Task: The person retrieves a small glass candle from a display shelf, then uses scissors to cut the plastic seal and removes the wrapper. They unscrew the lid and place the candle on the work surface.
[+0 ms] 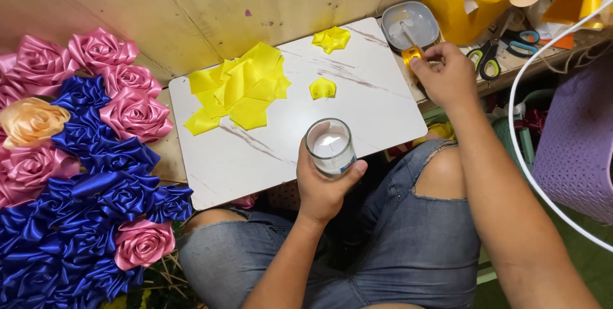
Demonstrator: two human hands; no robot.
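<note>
Left hand (pixel 322 188) at lower centre of frame, fingers wrapped around a small clear glass jar with white wax inside (pixel 330 145); jar held upright at the near edge of the white marble-pattern counter board (pixel 383 101), which lies across the person's lap; right hand (pixel 449 78) at upper right of frame, fingers pinched closed on a small roll of yellow-orange ribbon (pixel 411 55), just off the board's right edge; roll sits just below a grey shallow plastic bowl (pixel 410 25) at the board's upper right corner; pile of folded yellow satin ribbon pieces (pixel 239 85) at centre of the board, well apart from the jar; single folded yellow ribbon petal (pixel 322 88) to the right of the pile, between pile and right hand; small cluster of yellow ribbon pieces (pixel 331 38) at the board's top edge, near the bowl; green-handled scissors (pixel 486 58) lie right of the right hand, on a cluttered ledge; pink satin ribbon roses (pixel 134 112), dark blue ribbon roses (pixel 96 188) and one peach ribbon rose (pixel 30 120) packed together along the left of frame, touching each other; large yellow ribbon spool (pixel 460 2) at top right; purple perforated plastic basket (pixel 575 143) at right edge; person wears ripped blue denim jeans (pixel 415 245), knee showing through the tear.
</note>
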